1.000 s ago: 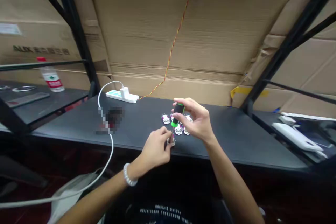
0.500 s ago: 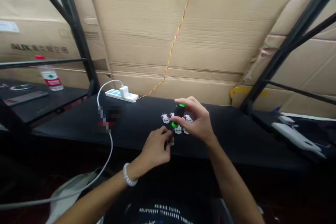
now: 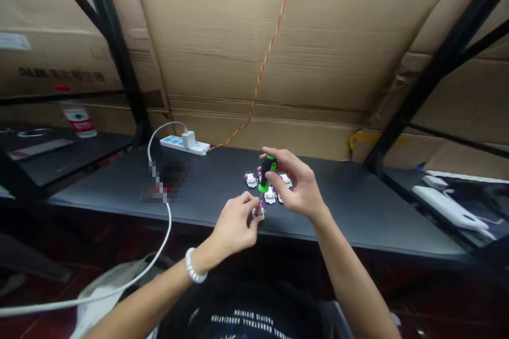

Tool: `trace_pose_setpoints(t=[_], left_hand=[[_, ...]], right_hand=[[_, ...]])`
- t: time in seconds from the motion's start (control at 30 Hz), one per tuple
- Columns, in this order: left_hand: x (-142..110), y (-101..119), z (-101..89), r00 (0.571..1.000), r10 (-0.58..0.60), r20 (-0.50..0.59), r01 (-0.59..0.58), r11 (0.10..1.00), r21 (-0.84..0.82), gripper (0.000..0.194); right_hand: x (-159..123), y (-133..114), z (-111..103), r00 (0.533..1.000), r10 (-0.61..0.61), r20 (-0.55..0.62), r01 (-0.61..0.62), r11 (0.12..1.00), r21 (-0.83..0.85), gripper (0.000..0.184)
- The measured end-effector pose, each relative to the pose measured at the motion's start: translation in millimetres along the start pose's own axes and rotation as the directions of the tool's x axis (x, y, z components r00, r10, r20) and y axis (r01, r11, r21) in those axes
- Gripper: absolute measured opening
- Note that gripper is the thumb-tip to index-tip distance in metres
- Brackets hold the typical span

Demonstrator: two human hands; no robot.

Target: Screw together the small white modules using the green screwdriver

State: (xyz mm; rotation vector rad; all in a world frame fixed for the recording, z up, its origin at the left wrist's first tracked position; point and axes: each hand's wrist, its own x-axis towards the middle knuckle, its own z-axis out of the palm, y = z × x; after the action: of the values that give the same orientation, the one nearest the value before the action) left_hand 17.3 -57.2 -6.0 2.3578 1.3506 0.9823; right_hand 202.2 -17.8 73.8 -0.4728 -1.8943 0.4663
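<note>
My right hand point(image 3: 296, 180) is closed on the handle of a green and black screwdriver point(image 3: 267, 172), which points down and slightly left. Its thin shaft reaches a small white and purple part point(image 3: 260, 213) near the front edge of the black table. With its fingertips, my left hand point(image 3: 237, 222) pinches that part and steadies it beside the screwdriver's tip; the exact contact is hidden by the fingers. Several similar white and purple parts point(image 3: 270, 195) lie just behind, some of them partly covered by my right hand.
A white power strip point(image 3: 170, 142) with a plugged-in charger point(image 3: 188, 139) lies at the back left, its white cable point(image 3: 170, 222) hanging over the front edge. Cardboard point(image 3: 254, 42) walls the back. Black metal posts point(image 3: 123, 63) stand on both sides. White devices point(image 3: 449, 206) lie at right.
The screwdriver handle has shifted slightly left and down, and the fingers of my right hand have changed their hold on it. My left hand stays nearly in place. The picture's brightness has changed.
</note>
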Motion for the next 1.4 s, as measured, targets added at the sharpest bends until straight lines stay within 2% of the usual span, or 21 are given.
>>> trace_pose_setpoints(t=[0.17, 0.63, 0.9, 0.97, 1.1, 1.27, 1.4], left_hand=[[-1, -1, 0.7, 1.0, 0.001, -0.016, -0.001, 1.0, -0.022, 0.012], [-2, -2, 2.5, 1.0, -0.009, -0.024, 0.008, 0.999, -0.031, 0.015], [-1, -1, 4.2, 0.999, 0.022, -0.032, -0.021, 1.0, 0.006, 0.014], [-1, -2, 5.8, 0.999, 0.026, -0.045, -0.025, 0.999, 0.033, 0.014], [-3, -2, 9.6, 0.998, 0.042, -0.051, -0.038, 0.995, 0.088, 0.013], [-4, -2, 10.9, 0.998, 0.043, -0.051, -0.037, 0.993, 0.113, 0.013], [-4, -2, 11.4, 0.998, 0.044, -0.054, -0.038, 0.993, 0.112, 0.012]], right_hand=[[-1, 1, 0, 1.0, 0.022, 0.0, -0.022, 1.0, 0.001, 0.044], [0, 0, 2, 1.0, -0.012, -0.023, 0.011, 0.999, -0.05, 0.044], [6, -4, 2, 0.981, -0.162, -0.109, 0.128, 0.955, -0.266, 0.045], [5, -4, 2, 0.986, -0.146, -0.079, 0.125, 0.965, -0.229, 0.046], [6, -6, 0, 0.996, -0.088, 0.023, 0.089, 0.995, -0.048, 0.045], [8, -7, 0, 0.986, -0.143, -0.082, 0.121, 0.965, -0.232, 0.039], [5, -4, 2, 0.995, -0.097, -0.018, 0.095, 0.992, -0.082, 0.043]])
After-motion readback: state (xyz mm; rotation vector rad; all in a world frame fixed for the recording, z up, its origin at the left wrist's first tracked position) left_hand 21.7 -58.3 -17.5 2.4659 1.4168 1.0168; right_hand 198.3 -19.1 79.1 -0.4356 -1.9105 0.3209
